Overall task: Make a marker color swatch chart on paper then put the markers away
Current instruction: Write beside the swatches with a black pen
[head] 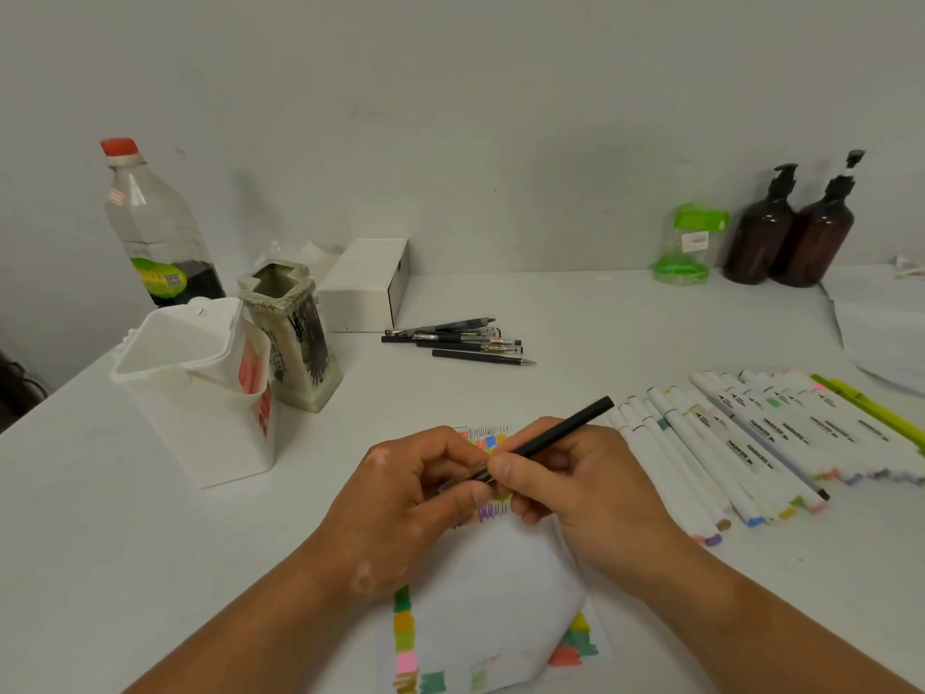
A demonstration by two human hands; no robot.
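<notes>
Clamped round the black pen, the right grip steadies its barrel while the left grip pinches its tip end, probably to cap or uncap it. Beneath them the swatch paper lies at the front edge of the bench; the markers line its right side.

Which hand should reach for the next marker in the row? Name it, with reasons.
Probably right: the right hand sits beside the marker row, the left hand farther away; both grip the black pen.

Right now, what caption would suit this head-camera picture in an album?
Left hand and right hand hold a black pen over the swatch-bordered paper, markers lined up alongside.
</notes>
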